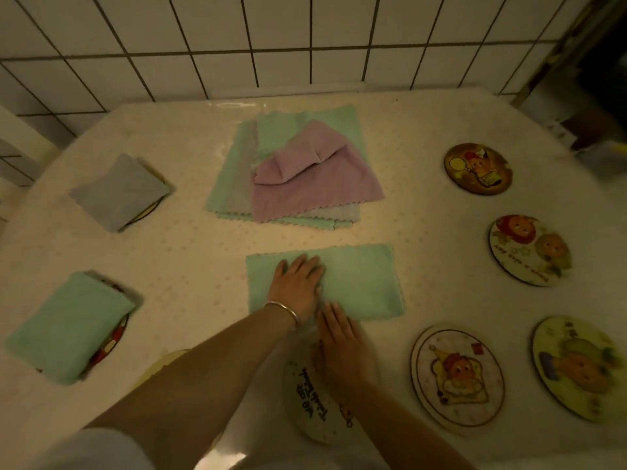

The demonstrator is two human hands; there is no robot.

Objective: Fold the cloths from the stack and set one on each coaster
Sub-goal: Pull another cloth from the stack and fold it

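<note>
A green cloth [363, 283], folded into a rectangle, lies flat in front of me. My left hand [298, 283], with a bangle on the wrist, presses flat on its left half. My right hand [339, 337] lies flat at the cloth's near edge, fingers straight. Behind it sits the stack of cloths [291, 171], with a rumpled purple one on top of green and grey ones. A folded grey cloth [118, 195] covers a coaster at the left. A folded green cloth [64, 327] covers another coaster nearer me.
Several bare picture coasters lie at the right: [478, 169], [529, 251], [458, 376], [576, 368]. Another coaster [315, 408] sits under my right forearm. The table [190, 252] has a dotted cover. A tiled wall [237, 45] stands behind.
</note>
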